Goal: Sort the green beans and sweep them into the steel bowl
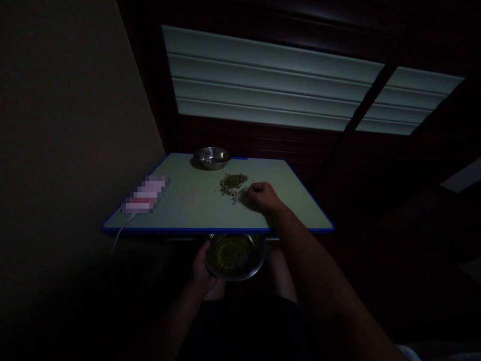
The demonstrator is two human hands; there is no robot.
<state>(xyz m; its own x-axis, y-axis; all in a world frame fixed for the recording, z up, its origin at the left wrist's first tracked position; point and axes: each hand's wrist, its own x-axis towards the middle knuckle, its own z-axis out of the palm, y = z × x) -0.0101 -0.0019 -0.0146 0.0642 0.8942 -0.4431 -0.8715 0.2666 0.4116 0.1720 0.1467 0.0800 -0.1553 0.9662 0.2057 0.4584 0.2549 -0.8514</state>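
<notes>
My left hand (203, 269) grips the rim of a metal bowl (259, 264) below the table's front edge, over my lap. Inside the bowl lies a mass of small green beans (231, 252), which look like mung beans. Over the tabletop, my right hand (262, 195) is closed, with the fingers pinched on a thin, pale, see-through piece (242, 195) whose kind I cannot make out. That piece touches the near right side of a loose heap of beans (233, 183) spread on the table. A few stray beans lie around the heap.
A second metal bowl (213, 158) stands at the back of the pale table (195, 215), which has a blue edge. A blurred-out phone-like thing (146, 194) with a white cable (117, 238) lies at the left. Wall and dark wood panelling border the table.
</notes>
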